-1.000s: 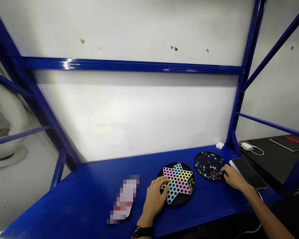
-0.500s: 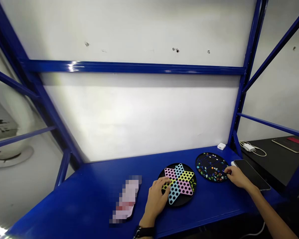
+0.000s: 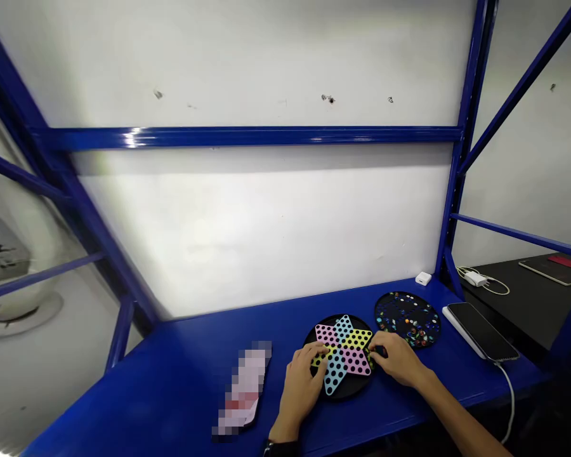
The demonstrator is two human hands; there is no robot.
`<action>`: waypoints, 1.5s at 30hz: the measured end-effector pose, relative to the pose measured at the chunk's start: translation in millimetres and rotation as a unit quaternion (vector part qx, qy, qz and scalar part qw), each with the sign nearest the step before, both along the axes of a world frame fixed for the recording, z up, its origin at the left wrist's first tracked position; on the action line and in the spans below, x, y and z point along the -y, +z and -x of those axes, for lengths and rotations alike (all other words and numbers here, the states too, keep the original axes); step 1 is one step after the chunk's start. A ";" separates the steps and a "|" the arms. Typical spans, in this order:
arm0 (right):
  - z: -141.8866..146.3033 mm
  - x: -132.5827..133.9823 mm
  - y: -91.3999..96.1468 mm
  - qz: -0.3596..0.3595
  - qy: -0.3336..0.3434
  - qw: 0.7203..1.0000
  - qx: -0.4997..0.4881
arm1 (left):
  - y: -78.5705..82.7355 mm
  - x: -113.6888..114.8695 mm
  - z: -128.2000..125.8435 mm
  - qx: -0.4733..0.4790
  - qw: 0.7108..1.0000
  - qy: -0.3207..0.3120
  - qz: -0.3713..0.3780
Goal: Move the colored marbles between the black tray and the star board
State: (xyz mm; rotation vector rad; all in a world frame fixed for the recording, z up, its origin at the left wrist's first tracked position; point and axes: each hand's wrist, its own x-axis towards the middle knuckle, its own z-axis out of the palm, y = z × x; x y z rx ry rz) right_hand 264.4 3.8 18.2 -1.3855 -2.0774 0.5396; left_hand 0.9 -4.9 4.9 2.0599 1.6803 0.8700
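Note:
A star-shaped Chinese checkers board point(image 3: 335, 365) in pink, blue and yellow, dotted with holes, sits on a round black tray point(image 3: 311, 336). My left hand point(image 3: 302, 384) is closed over the board's left side, with its fingertips and thumb on the yellow point. At the right rim, my right hand point(image 3: 400, 358) has its fingers pinched together beside the yellow and pink points; whatever is between them is hidden. Yellow-green marbles point(image 3: 371, 358) show in the tray near those fingers. Behind my right hand lies a second round black tray point(image 3: 390, 303) with several coloured marbles.
A pixelated phone-like object point(image 3: 245, 390) lies left of my left hand. To the right, a dark-screened phone point(image 3: 483, 330) rests on a white block with a cable point(image 3: 511, 393). A small white box point(image 3: 423, 278) stands at the back. Blue frame posts point(image 3: 457, 184) border the blue table.
My right hand has moved left from the marble tray to the right edge of the star board. My left hand stays on the board's left side.

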 end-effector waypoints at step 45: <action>-112.6 -19.9 -4.4 0.143 -0.176 0.784 -0.578 | 4.7 -0.2 -1.1 -0.001 1.000 -0.004 0.003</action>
